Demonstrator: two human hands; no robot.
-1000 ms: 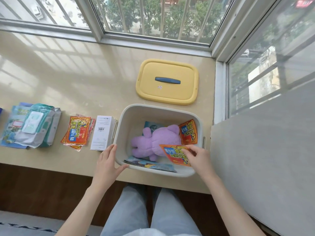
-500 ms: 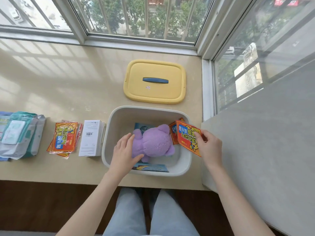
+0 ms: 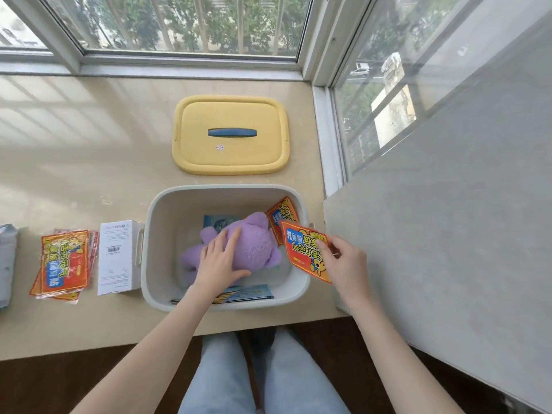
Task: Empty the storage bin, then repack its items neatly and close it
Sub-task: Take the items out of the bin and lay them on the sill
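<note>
A pale grey storage bin (image 3: 224,191) stands open on the beige sill. Inside lies a purple plush toy (image 3: 255,245), and my left hand (image 3: 219,262) rests flat on it, fingers spread over its body. My right hand (image 3: 343,264) pinches an orange packet (image 3: 304,249) lifted above the bin's right rim. A second orange packet (image 3: 283,215) leans against the bin's right inner wall. Flat booklets (image 3: 248,294) lie under the toy at the bin's near side. The yellow lid (image 3: 230,134) with a blue handle lies beyond the bin.
Left of the bin lie a white box (image 3: 118,256), a stack of orange packets (image 3: 64,264) and a wipes pack (image 3: 7,261) at the frame edge. A grey wall slab (image 3: 448,219) rises on the right. Window frames close off the back.
My right hand lifted one orange packet out of the bin and over its right rim. My left hand moved from the bin's near-left rim onto the purple plush toy.
</note>
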